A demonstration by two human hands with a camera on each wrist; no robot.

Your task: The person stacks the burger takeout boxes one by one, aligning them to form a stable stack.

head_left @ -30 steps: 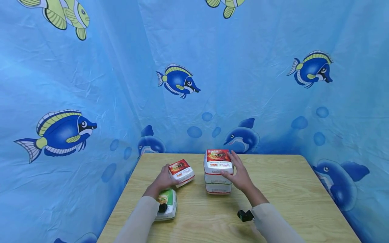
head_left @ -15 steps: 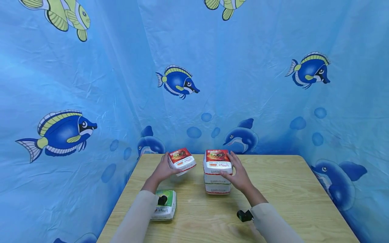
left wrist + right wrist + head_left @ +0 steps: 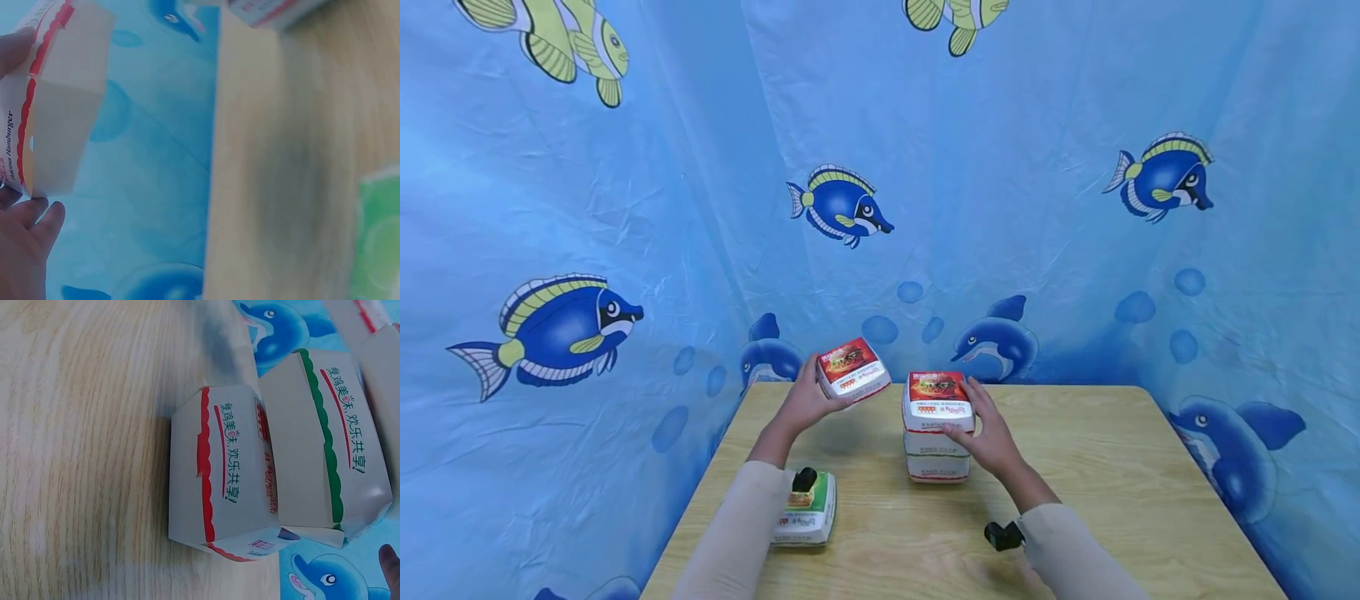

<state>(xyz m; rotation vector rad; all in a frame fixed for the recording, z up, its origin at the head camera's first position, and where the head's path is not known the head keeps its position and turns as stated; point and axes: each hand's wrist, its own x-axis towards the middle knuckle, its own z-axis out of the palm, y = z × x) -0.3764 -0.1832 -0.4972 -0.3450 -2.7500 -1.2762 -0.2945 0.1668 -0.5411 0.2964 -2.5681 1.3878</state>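
Note:
My left hand (image 3: 805, 406) grips a red-topped paper hamburger box (image 3: 854, 371), raised and tilted above the table's far left part. In the left wrist view its thumb and fingers hold opposite sides of that box. Right of it stands a stack of three hamburger boxes. My right hand (image 3: 992, 435) holds the red-topped top box (image 3: 934, 404) by its right side, thumb at the front. Beneath it lie a green-trimmed box (image 3: 350, 431) and a red-trimmed bottom box (image 3: 234, 469). A green-topped hamburger box (image 3: 811, 521) sits near my left forearm, partly covered by the wrist camera.
The light wooden table (image 3: 1097, 483) extends to the right of the stack. A blue curtain (image 3: 1045, 217) printed with fish and dolphins hangs behind the table and along its sides.
My left hand has lifted its red-topped hamburger box up and away from the table, leaving the green-topped box more exposed. My right hand and the stack have stayed in place.

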